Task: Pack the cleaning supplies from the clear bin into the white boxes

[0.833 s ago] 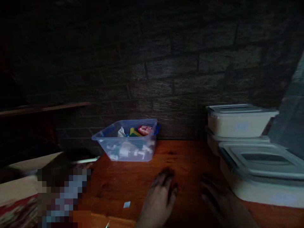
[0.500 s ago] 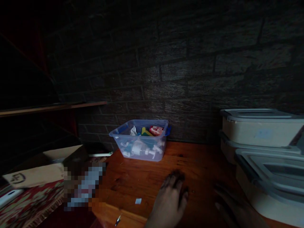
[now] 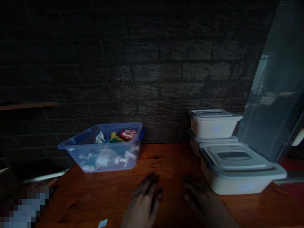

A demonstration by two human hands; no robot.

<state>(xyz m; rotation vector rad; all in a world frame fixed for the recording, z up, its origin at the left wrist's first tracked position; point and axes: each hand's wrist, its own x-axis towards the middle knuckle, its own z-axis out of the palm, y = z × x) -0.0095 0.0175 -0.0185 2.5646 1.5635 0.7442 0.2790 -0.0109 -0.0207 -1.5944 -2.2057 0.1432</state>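
Observation:
My left hand (image 3: pixel 142 201) is low in the middle of the view, palm down over the wooden table (image 3: pixel 163 164), fingers stretched forward and thumb apart. Across from it, my right hand (image 3: pixel 201 201) also faces down with fingers extended, close to the front lidded box (image 3: pixel 239 174). Neither hand holds anything. Beyond my left hand, a clear plastic bin (image 3: pixel 83 144) with blue handles contains a white pump bottle (image 3: pixel 106 157), a red-and-white container (image 3: pixel 129 134), and something yellow and green (image 3: pixel 115 137). The fingertips are dark, so I cannot tell whether they touch the wood.
Two more lidded boxes are stacked at the back right, the upper one (image 3: pixel 215 126) against the dark brick wall (image 3: pixel 152 72). A small pale paper piece (image 3: pixel 103 223) lies at the front. A shelf (image 3: pixel 28 106) juts in at left; a glassy panel (image 3: pixel 273 110) stands at right.
The view has swung left, then back to the right, bringing the boxes fully into sight. Both hands stay spread over the table with nothing in them. The bin and boxes keep their places.

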